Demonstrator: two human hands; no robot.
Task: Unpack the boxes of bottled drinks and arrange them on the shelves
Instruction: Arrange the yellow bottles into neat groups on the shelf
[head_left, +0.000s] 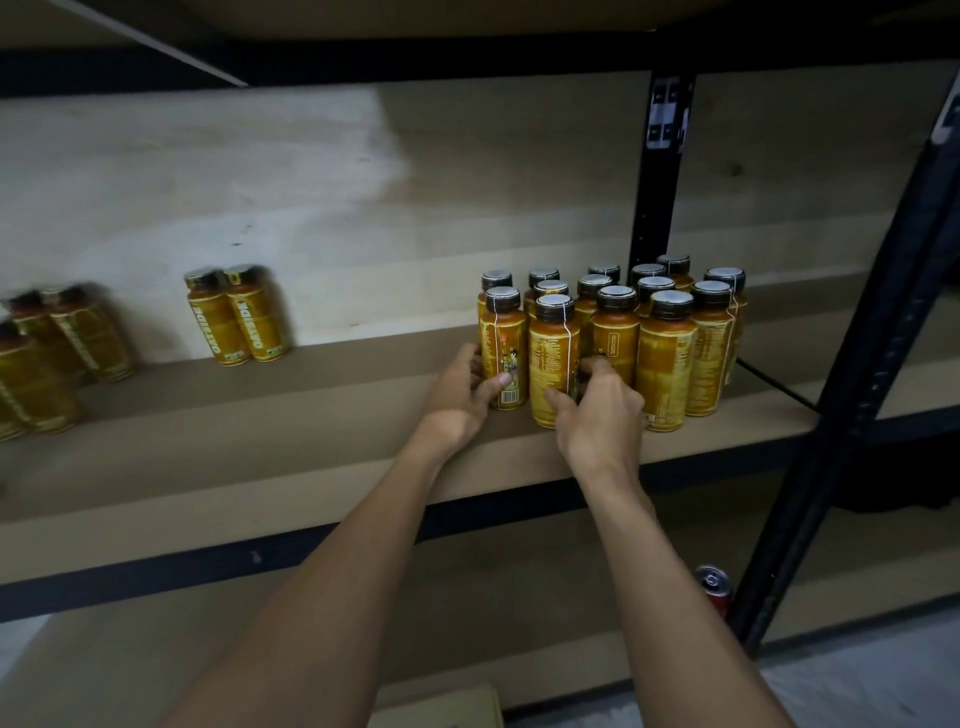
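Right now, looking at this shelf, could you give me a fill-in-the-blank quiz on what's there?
The left hand grips a front bottle whose label shows a ____ near its base.
The right hand grips the neighbouring bottle, on its ____ side.
The pair of bottles standing apart reads ____.
The can on the lower shelf is ____.
Missing words: barcode; right; OATSIDE; red.

Fourteen clustered bottles (666, 364); one pair (236, 317); one can (714, 584)
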